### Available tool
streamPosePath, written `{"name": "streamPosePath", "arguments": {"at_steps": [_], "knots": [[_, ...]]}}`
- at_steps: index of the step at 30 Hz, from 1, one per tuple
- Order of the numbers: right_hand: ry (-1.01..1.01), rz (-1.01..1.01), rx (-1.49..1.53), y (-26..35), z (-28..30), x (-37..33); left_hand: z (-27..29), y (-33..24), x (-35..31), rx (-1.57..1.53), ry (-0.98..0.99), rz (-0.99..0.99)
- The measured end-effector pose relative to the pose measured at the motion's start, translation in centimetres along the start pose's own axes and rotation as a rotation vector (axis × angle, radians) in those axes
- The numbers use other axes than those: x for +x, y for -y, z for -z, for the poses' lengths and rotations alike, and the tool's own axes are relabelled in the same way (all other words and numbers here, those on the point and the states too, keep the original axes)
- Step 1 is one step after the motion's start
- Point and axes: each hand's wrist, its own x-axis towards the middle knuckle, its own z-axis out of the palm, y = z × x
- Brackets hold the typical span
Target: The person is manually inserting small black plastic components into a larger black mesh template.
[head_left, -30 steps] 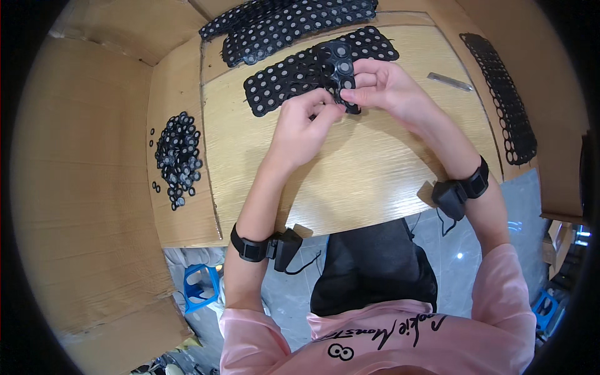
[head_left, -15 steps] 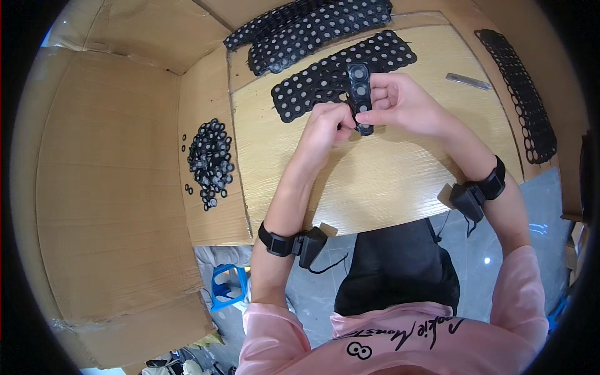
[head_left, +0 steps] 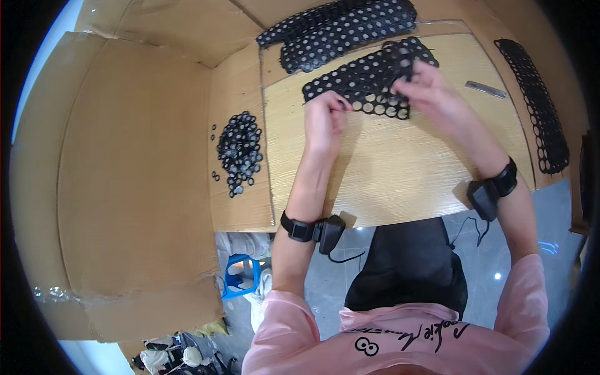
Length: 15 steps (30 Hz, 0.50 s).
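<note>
A black sheet of joined rings (head_left: pixel 340 80) lies at the far middle of the table, many rings filled with grey discs. Along its near right edge several rings are unfilled, and the tabletop shows through them. My left hand (head_left: pixel 325 119) is closed at the near left edge of the sheet, with a small black piece between thumb and forefinger; its exact shape is hard to make out. Smeared by motion, my right hand (head_left: pixel 431 94) pinches a raised, folded part of the black ring sheet at its right end.
Loose black rings with grey centres (head_left: pixel 239 150) form a pile at the left. More disc-filled sheets (head_left: pixel 350 34) are stacked at the back. A flat metal strip (head_left: pixel 486 89) and an unfilled ring sheet (head_left: pixel 534 106) lie at the right. Cardboard walls (head_left: pixel 137 162) enclose the left side.
The strip that both hands held upright is no longer between them; rings with bare holes now show on the table. My hands have moved apart, the right one to the right. The view has shifted.
</note>
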Motion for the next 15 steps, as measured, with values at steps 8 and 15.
{"name": "streamPosePath", "arguments": {"at_steps": [8,15], "knots": [[-0.113,-0.064,-0.111,0.0,-0.9,-0.7,15.9,-6.6,0.9,0.485,-0.654,-0.12],[-0.226,-0.04,-0.078,1.2,0.9,-0.4,24.1,-8.1,0.1,1.31,-0.932,-0.249]]}}
